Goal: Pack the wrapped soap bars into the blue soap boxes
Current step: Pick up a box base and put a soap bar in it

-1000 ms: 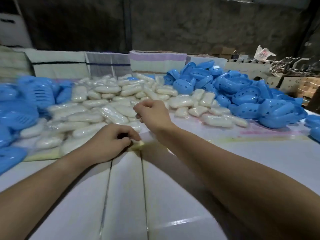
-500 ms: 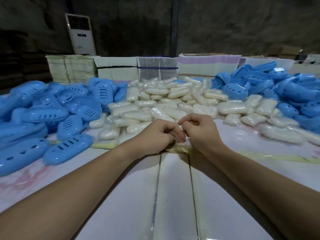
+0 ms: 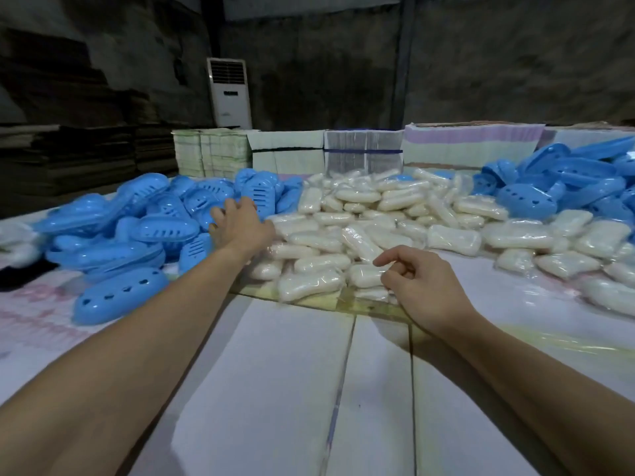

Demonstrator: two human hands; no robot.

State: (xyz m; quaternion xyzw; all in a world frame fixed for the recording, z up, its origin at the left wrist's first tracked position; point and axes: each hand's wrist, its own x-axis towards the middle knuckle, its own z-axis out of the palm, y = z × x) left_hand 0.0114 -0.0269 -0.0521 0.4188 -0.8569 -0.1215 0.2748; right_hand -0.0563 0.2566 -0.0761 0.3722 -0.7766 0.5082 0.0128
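A heap of white soap bars in clear wrap (image 3: pixel 378 214) fills the middle of the table. Blue soap boxes (image 3: pixel 144 231) are piled to its left, and more blue boxes (image 3: pixel 556 187) lie at the right. My left hand (image 3: pixel 240 228) stretches out with spread fingers over the blue boxes at the edge of the left pile, holding nothing. My right hand (image 3: pixel 422 286) hovers at the near edge of the soap heap, its fingers loosely curled and empty, just above a wrapped bar (image 3: pixel 364 273).
One blue box (image 3: pixel 120 295) lies alone near the left front. Stacks of flat paper and cardboard (image 3: pixel 364 156) line the back of the table. A standing air conditioner (image 3: pixel 229 92) is by the far wall. The white table surface (image 3: pixel 309 389) spreads in front of me.
My hands were together at the near edge of the soap heap. The left hand has since reached out to the left blue pile, and the right hand has opened slightly. The view turned left.
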